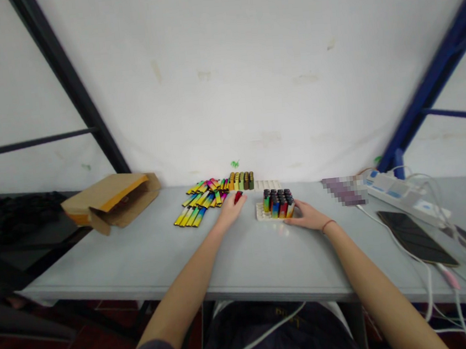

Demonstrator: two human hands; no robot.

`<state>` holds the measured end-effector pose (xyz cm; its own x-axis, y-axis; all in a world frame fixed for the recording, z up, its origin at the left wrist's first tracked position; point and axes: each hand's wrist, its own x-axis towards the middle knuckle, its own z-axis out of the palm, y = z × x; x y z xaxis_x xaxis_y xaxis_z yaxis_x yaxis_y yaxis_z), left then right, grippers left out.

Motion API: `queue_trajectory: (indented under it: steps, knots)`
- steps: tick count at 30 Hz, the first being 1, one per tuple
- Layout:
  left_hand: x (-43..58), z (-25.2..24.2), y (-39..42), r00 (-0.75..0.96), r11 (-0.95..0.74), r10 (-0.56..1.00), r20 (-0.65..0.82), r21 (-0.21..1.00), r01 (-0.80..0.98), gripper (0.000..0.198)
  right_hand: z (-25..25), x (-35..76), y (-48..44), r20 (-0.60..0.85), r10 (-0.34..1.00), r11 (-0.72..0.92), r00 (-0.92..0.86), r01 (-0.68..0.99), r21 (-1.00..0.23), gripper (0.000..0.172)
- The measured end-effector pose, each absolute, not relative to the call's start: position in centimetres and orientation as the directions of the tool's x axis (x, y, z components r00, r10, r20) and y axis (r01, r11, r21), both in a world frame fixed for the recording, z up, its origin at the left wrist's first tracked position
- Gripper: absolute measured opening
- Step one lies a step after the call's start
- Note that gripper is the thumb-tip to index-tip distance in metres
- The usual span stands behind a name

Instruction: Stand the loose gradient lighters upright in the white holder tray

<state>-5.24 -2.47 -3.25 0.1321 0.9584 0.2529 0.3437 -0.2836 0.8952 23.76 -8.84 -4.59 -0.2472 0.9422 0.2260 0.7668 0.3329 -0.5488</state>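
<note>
A person works with bare hands at a pale grey desk [163,265] set against a scuffed white wall [224,86]; the left hand [230,207] has its grip closed on a dark red tube [238,196], held up at the fingertips just beside a spread of loose multicoloured tubes [191,216]; the right hand [310,216], a thin reddish cord [328,225] at its wrist, has its grip curled around the right end of a white tray [261,214], thumb along the near edge; dark-topped tubes [278,203] stand upright in rows in that tray, with bare slots showing at its left end; behind, near the wall, yellow-topped tubes [241,181] stand packed together, a second white tray [267,185] just to their right; the loose tubes lie on their sides in rough rows, their colours running from yellow to blue and pink; at the far left an open cardboard box [112,195] rests on its side; to the right, a dark-screened phone [418,237] lies near a white power strip [402,198] and a tangle of white cables [430,287]; a black post [69,80] and a blue post [426,76] slant on either side.
</note>
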Motion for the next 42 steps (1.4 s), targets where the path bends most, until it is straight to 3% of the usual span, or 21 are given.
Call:
queue_trajectory:
  steps: [9, 15, 21, 26, 42]
  knots:
    - [-4.8, -3.1, -2.9, 0.134, -0.227, 0.970, 0.204, 0.955, 0.192, 0.025, -4.4, 23.6, -8.9, 0.206, 0.954, 0.295, -0.217, 0.801, -0.521, 0.058]
    - [-4.7, -3.2, -2.4, 0.088, -0.175, 0.982, 0.165, 0.978, 0.111, 0.013, -4.3, 23.6, -9.0, 0.205, 0.953, 0.299, -0.224, 0.806, -0.511, 0.057]
    - [-5.1, -3.3, -2.4, 0.034, -0.273, 0.961, 0.274, 0.925, 0.263, 0.028, -4.3, 23.6, -9.0, 0.208, 0.951, 0.305, -0.228, 0.790, -0.532, 0.060]
    - [-5.5, -2.7, -3.0, -0.012, -0.319, 0.935, 0.355, 0.855, 0.409, 0.024, -4.6, 23.8, -8.8, 0.203, 0.953, 0.300, -0.225, 0.792, -0.532, 0.065]
    - [-4.8, -2.9, -2.7, -0.068, -0.315, 0.915, 0.397, 0.810, 0.496, 0.017, -5.0, 24.0, -8.5, 0.222, 0.946, 0.322, -0.237, 0.773, -0.547, 0.066]
